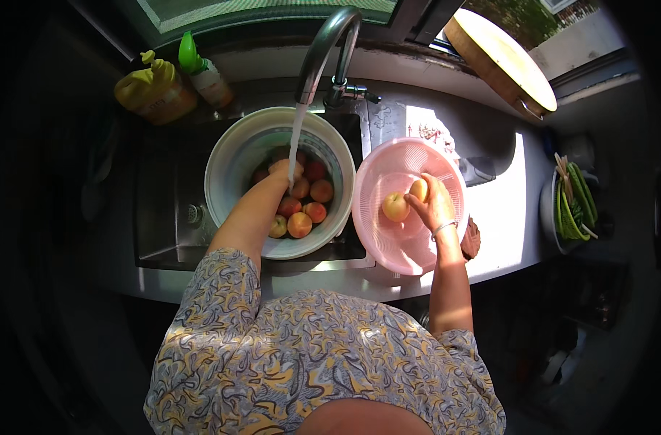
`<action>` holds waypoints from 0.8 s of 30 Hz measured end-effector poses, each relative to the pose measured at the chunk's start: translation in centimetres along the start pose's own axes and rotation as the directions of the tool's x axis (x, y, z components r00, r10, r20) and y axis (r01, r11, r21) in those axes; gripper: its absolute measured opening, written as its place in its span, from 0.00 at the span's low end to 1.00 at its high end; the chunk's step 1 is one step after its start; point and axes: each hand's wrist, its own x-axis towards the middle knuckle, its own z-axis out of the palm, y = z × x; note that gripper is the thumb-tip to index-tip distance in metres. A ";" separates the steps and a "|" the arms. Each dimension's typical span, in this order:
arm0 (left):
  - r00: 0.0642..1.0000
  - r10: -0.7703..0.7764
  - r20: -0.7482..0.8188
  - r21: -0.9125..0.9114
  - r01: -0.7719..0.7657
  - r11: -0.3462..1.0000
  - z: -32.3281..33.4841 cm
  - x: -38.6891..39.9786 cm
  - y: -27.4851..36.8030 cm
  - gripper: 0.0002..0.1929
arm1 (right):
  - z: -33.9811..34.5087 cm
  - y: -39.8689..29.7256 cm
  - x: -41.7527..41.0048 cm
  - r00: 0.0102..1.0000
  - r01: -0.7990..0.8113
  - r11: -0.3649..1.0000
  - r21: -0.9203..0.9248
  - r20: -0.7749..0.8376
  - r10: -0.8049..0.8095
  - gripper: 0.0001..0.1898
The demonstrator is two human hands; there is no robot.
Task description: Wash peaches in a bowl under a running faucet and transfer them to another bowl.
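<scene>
My left hand (284, 167) reaches into a pale plastic bucket (221, 179) among several red and yellow peaches (299, 224). Its fingers are mostly hidden, so a hold on any fruit cannot be made out. Water (295, 136) pours from the faucet (307, 81) past that wrist into the bucket. Inside a pink plastic colander (374, 239), my right hand (438, 204) grips a pale yellow peach (418, 189) between thumb and fingers. Another yellow peach (395, 206) lies just left of it on the colander's bottom.
The bucket sits in a steel sink (167, 228); the colander stands right of it. Behind are a yellow pump jug (156, 92) and a green-topped spray bottle (208, 79). A round wooden board (504, 60) leans by the window. A bowl of green vegetables (572, 206) stands far right.
</scene>
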 end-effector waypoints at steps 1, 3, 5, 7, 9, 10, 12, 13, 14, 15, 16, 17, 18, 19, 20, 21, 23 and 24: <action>1.000 0.013 0.014 0.006 -0.013 1.000 0.3 0.3 0.9 0.18 | -0.2 0.4 -0.2 0.999 -0.040 0.999 0.013 0.014 0.039 0.31; 1.000 0.027 -0.016 -0.068 -0.028 0.997 0.8 0.1 2.3 0.18 | -0.1 1.1 -0.5 0.996 -0.088 0.996 0.026 0.030 0.087 0.31; 0.998 0.027 -0.054 -0.145 -0.034 0.989 0.6 -0.8 2.3 0.18 | 0.4 1.8 -0.6 0.997 -0.080 0.996 0.031 0.009 0.080 0.31; 0.995 0.021 -0.102 -0.225 -0.043 0.974 0.1 -2.0 3.5 0.17 | 1.0 2.5 -0.7 0.997 -0.071 0.997 0.041 -0.028 0.072 0.30; 0.988 0.007 -0.155 -0.304 -0.054 0.951 -0.8 -3.2 3.2 0.17 | 1.4 2.8 -0.6 0.996 -0.054 0.997 0.052 -0.067 0.057 0.29; 0.983 -0.003 -0.182 -0.344 -0.060 0.937 -1.2 -3.8 3.7 0.17 | 1.5 2.8 -0.6 0.997 -0.054 0.997 0.051 -0.049 0.057 0.28; 0.972 -0.026 -0.233 -0.420 -0.077 0.904 -2.4 -4.6 3.9 0.17 | 1.5 2.7 -0.5 0.998 -0.051 0.997 0.051 -0.033 0.053 0.27; 0.965 -0.039 -0.258 -0.457 -0.086 0.885 -3.0 -4.9 4.2 0.17 | 1.3 2.6 -0.5 0.998 -0.002 1.000 0.018 -0.068 0.004 0.26; 0.958 -0.051 -0.281 -0.493 -0.098 0.864 -3.7 -5.2 4.4 0.17 | 1.1 2.5 -0.4 0.994 0.045 0.999 -0.017 -0.102 -0.046 0.25; 0.950 -0.068 -0.305 -0.529 -0.109 0.842 -4.2 -6.0 4.5 0.17 | 0.8 2.0 -0.4 0.993 0.049 0.999 -0.017 -0.103 -0.051 0.25; 0.950 -0.064 -0.304 -0.529 -0.113 0.841 -5.7 -7.5 5.0 0.17 | 0.3 1.7 -0.1 0.982 0.076 0.996 -0.056 -0.169 -0.085 0.24; 0.996 0.060 -0.066 -0.793 -0.089 0.603 -7.9 -9.5 5.2 0.16 | -0.3 1.0 0.2 0.965 0.105 0.990 -0.091 -0.233 -0.124 0.22; 0.964 0.243 0.112 -0.951 0.033 0.308 -9.3 -10.9 4.7 0.15 | -1.4 -1.3 0.6 0.966 0.110 0.993 0.046 -0.239 -0.096 0.19; 0.971 0.220 0.090 -0.953 0.020 0.302 -9.5 -10.1 3.3 0.15 | -1.7 -3.7 1.3 0.961 0.154 0.969 0.191 -0.256 -0.102 0.17; 0.969 0.212 0.126 -0.926 0.038 0.376 -9.3 -7.5 2.3 0.17 | -2.2 -5.6 1.7 0.968 0.183 0.936 0.301 -0.221 -0.118 0.16; 0.965 0.202 0.165 -0.891 0.058 0.451 -9.2 -6.1 1.7 0.19 | -2.2 -7.3 2.1 0.974 0.198 0.891 0.408 -0.186 -0.132 0.16; 0.952 0.268 0.147 -0.956 0.067 0.285 -10.1 -8.1 3.7 0.22 | -1.6 -10.5 3.0 0.967 0.253 0.845 0.471 -0.106 -0.230 0.16; 0.901 0.422 0.104 -0.990 0.051 0.134 -11.1 -10.1 4.7 0.22 | -0.7 -11.9 3.4 0.937 0.350 0.808 0.474 -0.174 -0.304 0.17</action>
